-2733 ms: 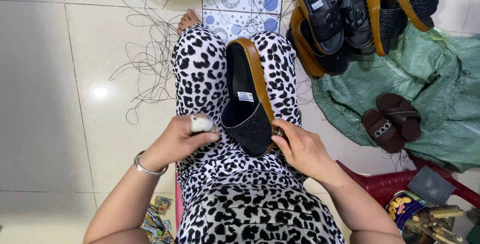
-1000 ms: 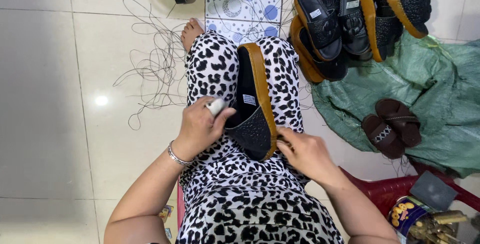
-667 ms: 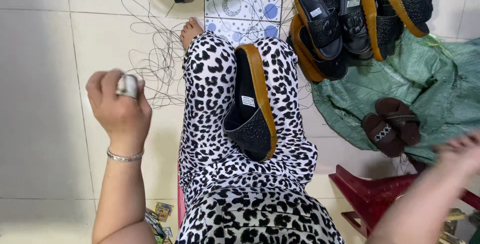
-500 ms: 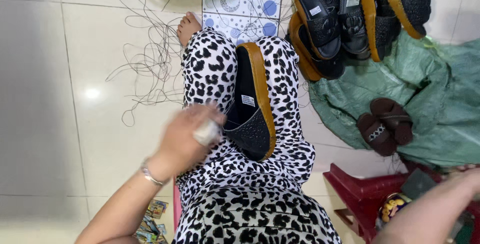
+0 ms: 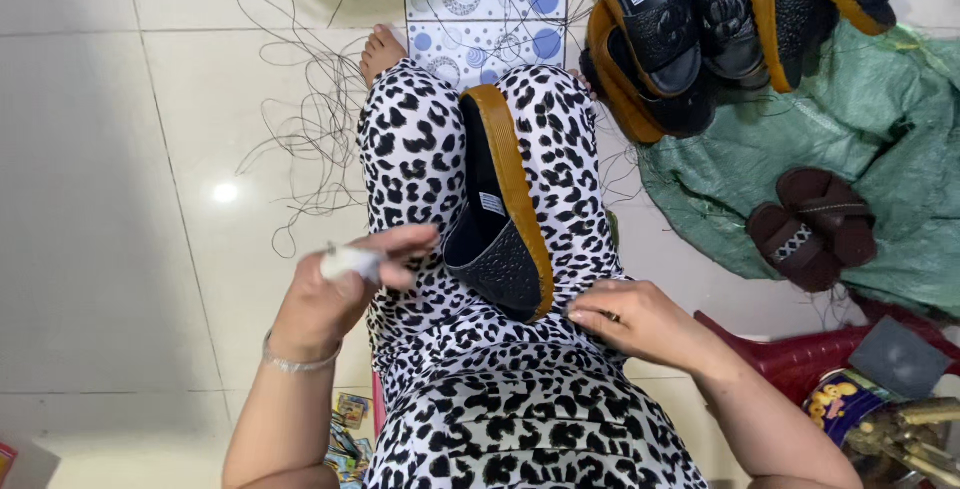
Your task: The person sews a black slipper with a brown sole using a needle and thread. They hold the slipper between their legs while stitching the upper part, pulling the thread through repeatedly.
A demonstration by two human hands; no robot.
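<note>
A black shoe (image 5: 500, 219) with a tan sole is laid on the lap, between the legs in spotted trousers (image 5: 420, 149). Its toe is touched by the right hand (image 5: 640, 321), fingers curled, perhaps pinching something small. A small white object (image 5: 345, 262) is gripped by the left hand (image 5: 335, 294). More shoes (image 5: 680, 39) are piled beside a green sack (image 5: 850, 149).

A black shoe (image 5: 497, 224) with a tan sole edge lies lengthwise between the knees on the lap, toe toward the body, textured upper facing left. A small white object (image 5: 345, 263), blurred, sits pinched just left of the shoe's toe.
</note>
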